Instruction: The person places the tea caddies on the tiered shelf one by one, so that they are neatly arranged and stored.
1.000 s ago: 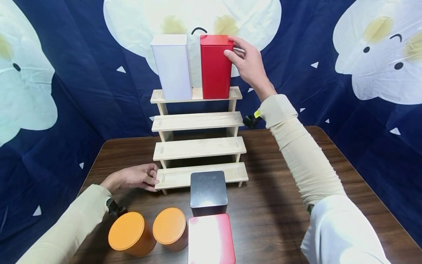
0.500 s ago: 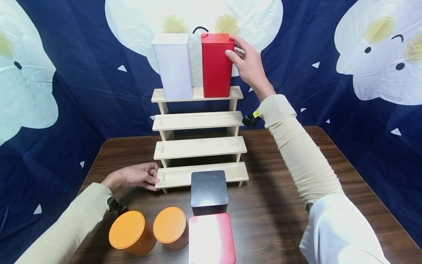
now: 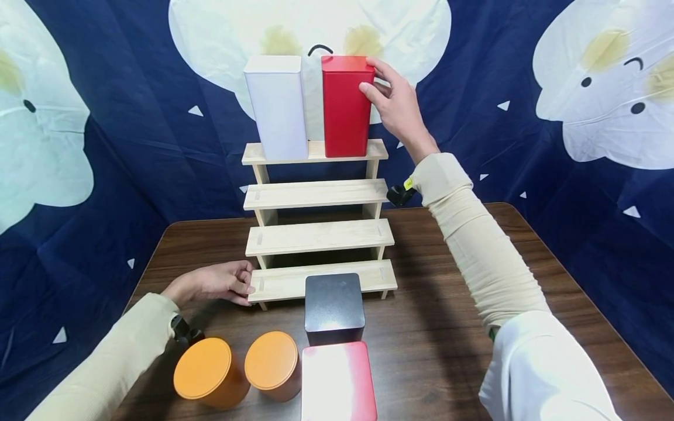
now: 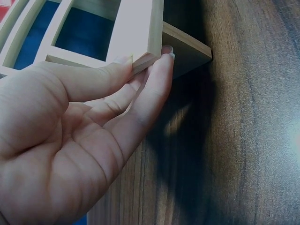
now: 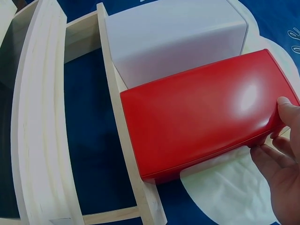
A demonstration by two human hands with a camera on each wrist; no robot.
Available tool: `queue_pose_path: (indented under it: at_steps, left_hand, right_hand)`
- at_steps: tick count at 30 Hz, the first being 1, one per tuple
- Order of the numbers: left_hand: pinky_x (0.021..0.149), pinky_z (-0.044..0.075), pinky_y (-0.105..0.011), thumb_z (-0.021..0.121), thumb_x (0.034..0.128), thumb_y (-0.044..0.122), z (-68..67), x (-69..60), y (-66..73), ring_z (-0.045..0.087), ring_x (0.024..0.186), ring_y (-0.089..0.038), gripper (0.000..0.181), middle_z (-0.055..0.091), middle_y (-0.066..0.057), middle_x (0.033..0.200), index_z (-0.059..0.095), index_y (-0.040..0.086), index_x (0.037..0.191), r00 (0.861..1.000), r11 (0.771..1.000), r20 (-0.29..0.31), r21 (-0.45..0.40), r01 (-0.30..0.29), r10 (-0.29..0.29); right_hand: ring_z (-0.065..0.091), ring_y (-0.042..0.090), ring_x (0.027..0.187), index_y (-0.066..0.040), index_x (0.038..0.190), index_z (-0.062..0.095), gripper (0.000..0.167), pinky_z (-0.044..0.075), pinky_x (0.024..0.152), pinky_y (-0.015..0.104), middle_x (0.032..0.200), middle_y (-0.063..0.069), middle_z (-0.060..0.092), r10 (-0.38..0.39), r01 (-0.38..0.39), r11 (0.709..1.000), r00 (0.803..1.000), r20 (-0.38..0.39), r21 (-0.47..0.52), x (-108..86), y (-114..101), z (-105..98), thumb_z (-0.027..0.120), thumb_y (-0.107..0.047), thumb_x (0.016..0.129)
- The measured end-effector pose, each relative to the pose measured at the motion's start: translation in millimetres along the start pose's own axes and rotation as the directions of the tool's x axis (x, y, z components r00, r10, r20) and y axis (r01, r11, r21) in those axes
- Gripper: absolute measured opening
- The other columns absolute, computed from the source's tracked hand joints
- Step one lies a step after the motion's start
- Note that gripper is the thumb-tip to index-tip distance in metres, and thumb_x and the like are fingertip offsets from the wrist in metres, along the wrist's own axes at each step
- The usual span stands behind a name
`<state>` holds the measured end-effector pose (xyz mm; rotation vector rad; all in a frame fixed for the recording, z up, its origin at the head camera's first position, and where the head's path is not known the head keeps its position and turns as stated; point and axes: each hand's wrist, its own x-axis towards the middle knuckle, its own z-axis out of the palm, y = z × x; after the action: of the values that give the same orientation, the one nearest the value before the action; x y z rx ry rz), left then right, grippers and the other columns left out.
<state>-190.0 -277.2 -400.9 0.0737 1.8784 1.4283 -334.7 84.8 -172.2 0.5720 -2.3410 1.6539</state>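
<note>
Navy cloth backdrop (image 3: 447,158) w/ white clouds hangs behind. On dark wood-grain table (image 3: 447,275): black square-topped box (image 3: 334,304) hides part of bottom tier's front edge; pink-red square-topped box (image 3: 339,383) nearer; larger round orange canister (image 3: 205,371) + smaller round orange canister (image 3: 271,359) to L. Glossy red rectangular canister (image 3: 346,108) upright, long axis vert., on top tier of pale wooden 4-tier rack (image 3: 318,237), near tall white rectangular canister (image 3: 276,108). Tops closed, contents hidden. R hand (image 3: 397,102) clamped on red one's upper R edge; L hand (image 3: 221,283) pinches bottom tier's L end.
</note>
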Motion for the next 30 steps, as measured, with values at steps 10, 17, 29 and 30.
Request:
queue_pose_path:
  at_steps: [10, 17, 29, 30]
  left_hand:
    - [0.082, 0.058, -0.038, 0.058, 0.0891, -0.005, 0.0, 0.4, -0.2, 0.061, 0.089, -0.021, 0.039, 0.051, -0.011, 0.097, 0.031, -0.006, 0.118, 1.0, 1.0, 0.0, -0.004, -0.001, 0.001]
    - [0.082, 0.058, -0.038, 0.058, 0.089, -0.004, 0.5, 0.4, -0.8, 0.061, 0.089, -0.022, 0.04, 0.051, -0.011, 0.097, 0.031, -0.006, 0.118, 1.0, 1.0, -0.004, -0.002, 0.003, -0.003]
    - [0.082, 0.058, -0.038, 0.058, 0.089, -0.005, -0.8, -0.3, -2.0, 0.061, 0.09, -0.021, 0.038, 0.051, -0.011, 0.097, 0.032, -0.006, 0.116, 1.0, 1.0, 0.0, -0.006, -0.005, 0.005]
    - [0.082, 0.058, -0.038, 0.058, 0.0889, -0.005, -0.8, -0.5, -2.2, 0.061, 0.09, -0.021, 0.038, 0.051, -0.011, 0.097, 0.032, -0.006, 0.116, 1.0, 1.0, 0.0, -0.007, -0.006, 0.006]
  right_hand:
    - [0.049, 0.015, 0.13, -0.026, 0.146, 0.038, 0.055, 0.043, 0.107, 0.028, 0.147, 0.0, 0.042, 0.011, -0.011, 1.0, 1.0, -0.003, 0.01, 1.7, 0.2, 0.1, 0.057, -0.02, 0.095]
    - [0.049, 0.016, 0.13, -0.026, 0.146, 0.038, 0.056, 0.043, 0.106, 0.028, 0.147, 0.0, 0.042, 0.014, -0.014, 1.0, 1.0, 0.005, 0.009, 1.2, 0.2, -0.3, 0.058, -0.019, 0.094]
    - [0.049, 0.016, 0.13, -0.026, 0.146, 0.038, 0.056, 0.043, 0.106, 0.028, 0.147, 0.001, 0.042, 0.006, -0.006, 1.0, 1.0, 0.014, 0.021, 3.2, 2.0, -0.1, 0.058, -0.018, 0.095]
    - [0.049, 0.016, 0.13, -0.026, 0.146, 0.038, 0.056, 0.043, 0.106, 0.028, 0.147, 0.001, 0.042, 0.007, -0.007, 1.0, 1.0, 0.015, 0.02, 3.3, 2.2, 0.1, 0.058, -0.018, 0.095]
